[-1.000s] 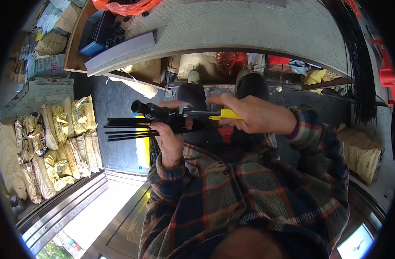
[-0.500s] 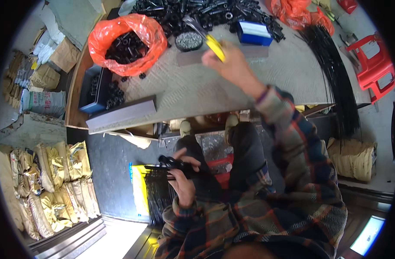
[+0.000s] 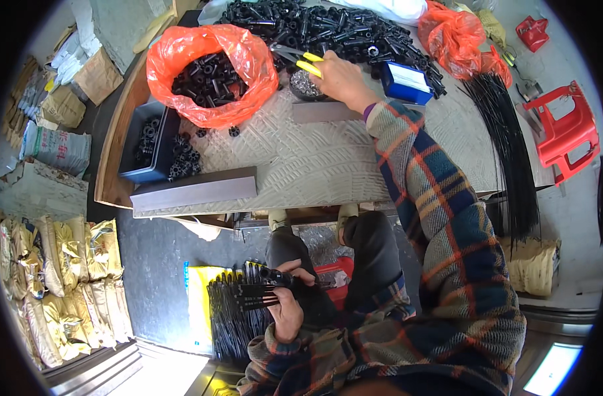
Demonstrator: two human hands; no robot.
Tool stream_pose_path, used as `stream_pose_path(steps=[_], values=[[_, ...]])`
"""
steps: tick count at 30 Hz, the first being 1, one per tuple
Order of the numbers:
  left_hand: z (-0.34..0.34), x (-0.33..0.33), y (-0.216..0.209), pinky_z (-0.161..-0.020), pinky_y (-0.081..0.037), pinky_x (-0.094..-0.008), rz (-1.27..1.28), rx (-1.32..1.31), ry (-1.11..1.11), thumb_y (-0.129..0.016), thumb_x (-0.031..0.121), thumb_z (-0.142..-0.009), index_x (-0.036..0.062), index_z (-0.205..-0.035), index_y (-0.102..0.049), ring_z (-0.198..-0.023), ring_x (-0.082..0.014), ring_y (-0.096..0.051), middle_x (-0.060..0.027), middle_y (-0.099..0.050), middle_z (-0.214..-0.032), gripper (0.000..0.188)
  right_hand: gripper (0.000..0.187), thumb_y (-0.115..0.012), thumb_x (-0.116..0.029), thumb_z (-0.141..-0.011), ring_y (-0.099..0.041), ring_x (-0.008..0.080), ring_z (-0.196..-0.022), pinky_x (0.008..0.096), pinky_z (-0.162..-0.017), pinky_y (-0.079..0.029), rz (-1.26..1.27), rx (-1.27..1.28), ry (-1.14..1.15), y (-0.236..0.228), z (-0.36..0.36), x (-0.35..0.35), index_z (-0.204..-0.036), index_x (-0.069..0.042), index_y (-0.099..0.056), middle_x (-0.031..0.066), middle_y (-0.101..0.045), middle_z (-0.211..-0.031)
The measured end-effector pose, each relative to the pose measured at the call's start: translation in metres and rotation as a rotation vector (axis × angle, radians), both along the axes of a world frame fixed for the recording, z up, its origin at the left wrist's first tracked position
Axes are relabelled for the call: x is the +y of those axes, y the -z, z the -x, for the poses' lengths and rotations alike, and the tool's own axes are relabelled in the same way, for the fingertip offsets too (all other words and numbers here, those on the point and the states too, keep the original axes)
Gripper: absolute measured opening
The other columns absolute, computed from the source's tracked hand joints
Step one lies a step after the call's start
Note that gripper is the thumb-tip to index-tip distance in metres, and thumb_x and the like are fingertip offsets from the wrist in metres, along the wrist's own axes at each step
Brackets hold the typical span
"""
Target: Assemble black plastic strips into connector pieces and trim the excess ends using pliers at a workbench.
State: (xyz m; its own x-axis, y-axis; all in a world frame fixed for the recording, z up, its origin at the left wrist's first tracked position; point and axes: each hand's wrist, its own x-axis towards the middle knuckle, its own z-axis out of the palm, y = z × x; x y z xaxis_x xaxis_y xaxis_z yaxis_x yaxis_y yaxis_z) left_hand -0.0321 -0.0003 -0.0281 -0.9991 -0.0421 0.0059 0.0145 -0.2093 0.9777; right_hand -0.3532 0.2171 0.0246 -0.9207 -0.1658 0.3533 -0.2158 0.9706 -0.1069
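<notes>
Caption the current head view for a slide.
Right hand holds yellow-handled pliers over a workbench heaped with black parts; left hand holds slim black pieces.

Right grip holds pliers with 2 yellow handles.

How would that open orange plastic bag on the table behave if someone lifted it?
The open orange plastic bag would probably sag, since its thin-looking sides are crumpled. It may feel fairly heavy, with many black tubular parts inside. Some could spill, as its mouth gapes wide.
</notes>
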Motion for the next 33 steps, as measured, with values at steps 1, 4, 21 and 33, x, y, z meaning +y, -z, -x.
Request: stream_pose_path(steps=[1,4,21,33], values=[[0.0,0.0,0.0,-0.065,-0.044,-0.0288,0.005,-0.023,-0.009,-0.027,0.053,-0.092,-0.0046,-0.106,-0.047,-0.066,-0.0174,-0.054,-0.013,-0.056,-0.076,0.062,0.025,-0.062,-0.029,-0.078,-0.059,0.0316,-0.083,0.0428,-0.07,-0.046,-0.004,0.0,-0.002,0.001,0.001,0.0,-0.09,-0.007,-0.063,0.0124,-0.054,-0.094],[-0.001,0.0,0.002,-0.067,-0.045,-0.0297,-0.065,-0.044,-0.022,-0.03,0.053,-0.091,-0.0047,-0.104,-0.049,-0.068,-0.018,-0.054,-0.0131,-0.056,-0.079,0.062,0.026,-0.06,-0.029,-0.079,-0.059,0.0323,-0.083,0.0431,-0.07,-0.046,0.028,-0.03,0.005,0.003,0.001,-0.001,-0.091,-0.007,-0.062,0.0122,-0.054,-0.096],[0.009,-0.01,-0.022,-0.06,-0.042,-0.0264,-0.13,-0.015,-0.055,-0.03,0.053,-0.091,-0.0048,-0.105,-0.047,-0.062,-0.0158,-0.051,-0.0137,-0.056,-0.075,0.062,0.014,-0.058,-0.017,-0.083,-0.049,0.0091,-0.068,0.0281,-0.07,-0.043,1.047,-0.476,-0.334,-0.048,-0.109,-0.008,-0.086,-0.004,-0.058,-0.0009,-0.051,-0.072],[-0.031,0.005,-0.062,-0.063,-0.044,-0.0258,0.011,0.068,0.203,-0.033,0.062,-0.085,-0.0021,-0.096,-0.046,-0.066,-0.0152,-0.054,-0.0111,-0.054,-0.08,0.066,0.01,-0.065,-0.001,-0.075,-0.057,0.0135,-0.069,0.023,-0.06,-0.049,1.505,-0.479,-0.974,-0.005,-0.29,-0.056,-0.084,0.0,-0.06,0.0091,-0.05,-0.096]])
